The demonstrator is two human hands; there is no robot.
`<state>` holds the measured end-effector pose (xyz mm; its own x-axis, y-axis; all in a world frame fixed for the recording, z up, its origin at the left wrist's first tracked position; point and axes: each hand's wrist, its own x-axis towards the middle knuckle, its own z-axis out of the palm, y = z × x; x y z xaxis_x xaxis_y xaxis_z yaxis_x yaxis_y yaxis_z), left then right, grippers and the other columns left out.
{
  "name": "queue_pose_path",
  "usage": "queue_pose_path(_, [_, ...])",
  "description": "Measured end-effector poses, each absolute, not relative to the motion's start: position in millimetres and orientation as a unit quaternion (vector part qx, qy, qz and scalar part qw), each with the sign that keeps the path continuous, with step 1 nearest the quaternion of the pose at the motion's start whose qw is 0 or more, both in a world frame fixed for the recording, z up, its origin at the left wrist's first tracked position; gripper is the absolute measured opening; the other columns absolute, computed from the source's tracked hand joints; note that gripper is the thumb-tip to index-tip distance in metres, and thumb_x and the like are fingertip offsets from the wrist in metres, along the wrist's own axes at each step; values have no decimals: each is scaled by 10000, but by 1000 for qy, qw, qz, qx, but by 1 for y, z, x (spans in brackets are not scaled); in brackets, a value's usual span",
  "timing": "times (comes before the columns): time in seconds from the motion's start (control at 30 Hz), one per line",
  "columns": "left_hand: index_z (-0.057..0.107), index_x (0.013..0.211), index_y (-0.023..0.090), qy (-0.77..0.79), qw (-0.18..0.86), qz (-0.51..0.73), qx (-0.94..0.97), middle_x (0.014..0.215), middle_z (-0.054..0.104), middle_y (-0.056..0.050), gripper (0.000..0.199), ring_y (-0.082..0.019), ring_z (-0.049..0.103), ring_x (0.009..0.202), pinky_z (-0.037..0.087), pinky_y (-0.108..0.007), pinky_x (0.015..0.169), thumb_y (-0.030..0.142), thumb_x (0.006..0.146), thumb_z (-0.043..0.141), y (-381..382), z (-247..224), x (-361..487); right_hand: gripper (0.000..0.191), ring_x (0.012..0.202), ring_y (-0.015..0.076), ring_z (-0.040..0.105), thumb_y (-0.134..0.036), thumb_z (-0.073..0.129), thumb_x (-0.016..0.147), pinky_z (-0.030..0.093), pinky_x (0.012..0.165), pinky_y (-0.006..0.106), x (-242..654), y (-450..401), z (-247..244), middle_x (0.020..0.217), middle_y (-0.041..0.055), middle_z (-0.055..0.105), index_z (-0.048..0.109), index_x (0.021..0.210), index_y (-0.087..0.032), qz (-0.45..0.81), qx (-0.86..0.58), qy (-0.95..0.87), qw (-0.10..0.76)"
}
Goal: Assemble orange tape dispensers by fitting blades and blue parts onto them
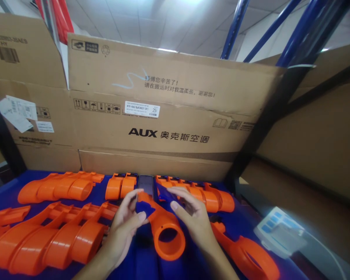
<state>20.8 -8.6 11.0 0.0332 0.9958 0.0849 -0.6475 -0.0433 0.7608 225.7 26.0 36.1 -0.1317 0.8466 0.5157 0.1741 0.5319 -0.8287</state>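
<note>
My left hand [126, 222] pinches the narrow upper end of an orange plastic part [159, 219], which has a round ring at its lower end. A dark blue patch lies against that end under my left thumb; I cannot tell whether it is a separate piece. My right hand [194, 214] is closed on a dark blue thin piece [164, 193], held just right of the orange part's upper end. The ring's opening faces me, tilted downward. Behind my hands lies a dark-screened phone-like device [146, 184], partly hidden.
Similar orange parts [58, 237] lie in nested rows at left and along the back. One ringed orange part [251, 254] lies at right, beside a white device with blue buttons [280, 231]. A cardboard wall [163, 155] closes off the back of the blue surface [6, 190].
</note>
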Motion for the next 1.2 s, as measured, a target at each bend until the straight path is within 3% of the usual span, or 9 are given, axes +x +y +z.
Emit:
queue_pose_path(0.4, [645, 1207, 288, 271, 616, 661, 333, 1175, 725, -67, 601, -280, 689, 1089, 568, -384, 916, 239, 670, 912, -7, 14, 22, 308, 1191, 301, 639, -396, 758, 890, 483, 1083, 513, 222, 23, 39, 1189, 99, 727, 775, 1180, -294, 290, -334, -731, 519])
queue_pose_path(0.8, [621, 1255, 291, 250, 616, 658, 353, 1196, 702, -70, 597, -264, 682, 1079, 551, -376, 928, 232, 719, 878, -6, 11, 20, 298, 1163, 302, 656, -408, 747, 895, 496, 1066, 487, 222, 21, 43, 1157, 88, 751, 776, 1163, -281, 296, -346, -740, 495])
queue_pose_path(0.97, [615, 1305, 314, 234, 621, 658, 356, 1180, 718, -61, 604, -263, 686, 1094, 552, -360, 908, 216, 758, 849, -5, 4, 16, 371, 1211, 313, 649, -426, 739, 902, 496, 1078, 495, 223, 19, 39, 1246, 92, 735, 726, 1241, -276, 320, -353, -741, 473])
queue_pose_path(1.2, [627, 1377, 309, 212, 626, 664, 348, 1499, 588, -72, 627, -359, 514, 1386, 482, -426, 1081, 246, 782, 816, -9, 1, 14, 510, 1275, 306, 633, -381, 733, 915, 521, 1069, 472, 221, 9, 44, 1387, 91, 667, 595, 1398, -294, 346, -326, -764, 437])
